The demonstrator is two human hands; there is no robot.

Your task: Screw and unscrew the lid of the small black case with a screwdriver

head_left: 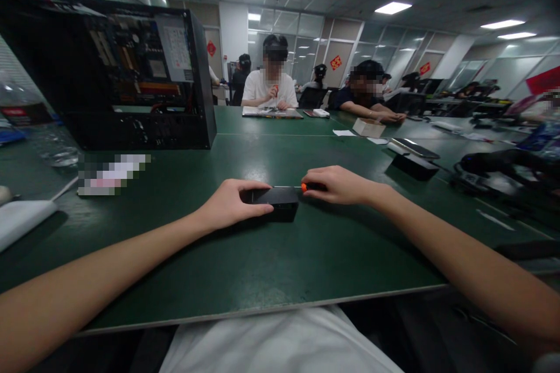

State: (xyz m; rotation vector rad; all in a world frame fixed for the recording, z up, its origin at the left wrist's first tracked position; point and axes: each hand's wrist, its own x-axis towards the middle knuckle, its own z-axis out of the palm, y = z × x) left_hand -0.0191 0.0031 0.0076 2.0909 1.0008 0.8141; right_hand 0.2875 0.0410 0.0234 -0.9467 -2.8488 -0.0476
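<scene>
My left hand (230,205) clamps the box (280,201) on the surface (306,256). My right hand (341,185) grips a screwdriver (305,187), tip at the box.

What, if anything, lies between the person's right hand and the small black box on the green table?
Nothing visible. The right hand holds an orange-tipped tool right beside the small black box, which the left hand grips.
</scene>
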